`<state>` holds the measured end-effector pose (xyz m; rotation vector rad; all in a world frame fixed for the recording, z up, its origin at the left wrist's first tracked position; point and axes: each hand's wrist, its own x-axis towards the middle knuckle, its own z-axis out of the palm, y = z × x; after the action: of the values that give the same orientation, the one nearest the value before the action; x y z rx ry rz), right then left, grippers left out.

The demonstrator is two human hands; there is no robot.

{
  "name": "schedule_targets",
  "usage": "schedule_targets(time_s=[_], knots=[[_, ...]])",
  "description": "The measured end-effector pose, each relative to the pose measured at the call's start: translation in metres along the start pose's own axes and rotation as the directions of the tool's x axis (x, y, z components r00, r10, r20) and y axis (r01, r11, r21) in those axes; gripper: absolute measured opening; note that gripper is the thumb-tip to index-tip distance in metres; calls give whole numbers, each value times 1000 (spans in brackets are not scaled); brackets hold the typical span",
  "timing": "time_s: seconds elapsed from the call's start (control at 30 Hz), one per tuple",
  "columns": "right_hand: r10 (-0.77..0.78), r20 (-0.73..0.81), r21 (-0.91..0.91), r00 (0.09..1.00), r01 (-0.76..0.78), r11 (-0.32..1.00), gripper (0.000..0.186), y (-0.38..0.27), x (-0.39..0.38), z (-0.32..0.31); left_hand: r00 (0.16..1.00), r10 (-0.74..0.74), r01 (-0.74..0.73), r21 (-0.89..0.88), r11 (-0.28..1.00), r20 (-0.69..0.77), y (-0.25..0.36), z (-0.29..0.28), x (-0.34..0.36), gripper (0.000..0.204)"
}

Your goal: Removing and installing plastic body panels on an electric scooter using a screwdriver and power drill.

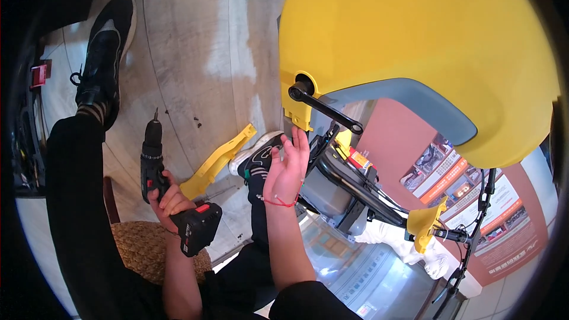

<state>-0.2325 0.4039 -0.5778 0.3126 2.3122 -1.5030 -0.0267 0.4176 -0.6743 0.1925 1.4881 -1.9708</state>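
My left hand [169, 200] is wrapped round the grip of a black cordless drill [152, 157], its bit directed away from me. My right hand [288, 169], a red string at the wrist, is raised with its fingers stretched out. Its fingertips reach the lower edge of a small yellow plastic cover [298, 117]; whether they press on it I cannot tell. Through the round opening of that cover passes a black crank arm [329, 111]. A large yellow body shell [409, 29] with a grey-blue inset [409, 104] fills the upper right.
A long yellow trim piece [216, 163] lies on the floor beside my shoe [261, 153]. Black frame tubes [355, 186] with cables run below the shell. A woven stool [139, 243], an open toolbox [26, 154], a clear plastic bin [355, 269] and a poster board [510, 255] surround me.
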Motion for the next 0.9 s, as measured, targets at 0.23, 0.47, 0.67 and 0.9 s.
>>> schedule_targets(time_s=[0.23,0.47,0.67,0.9], knots=[[32,1,155,1000,-31,987,59,-2,-6,16,1000,21,-21,-5,1000,11,4,5,-2,41],[-4,-89,155,996,18,988,50,8,1,15,1000,-7,7,10,1000,25,7,0,-3,41],[-106,-113,39,988,111,993,57,17,4,12,1000,-6,6,60,998,0,2,-5,0,41],[14,125,-6,992,-13,1000,50,17,-26,-29,997,-71,70,150,986,0,1,-10,4,43]])
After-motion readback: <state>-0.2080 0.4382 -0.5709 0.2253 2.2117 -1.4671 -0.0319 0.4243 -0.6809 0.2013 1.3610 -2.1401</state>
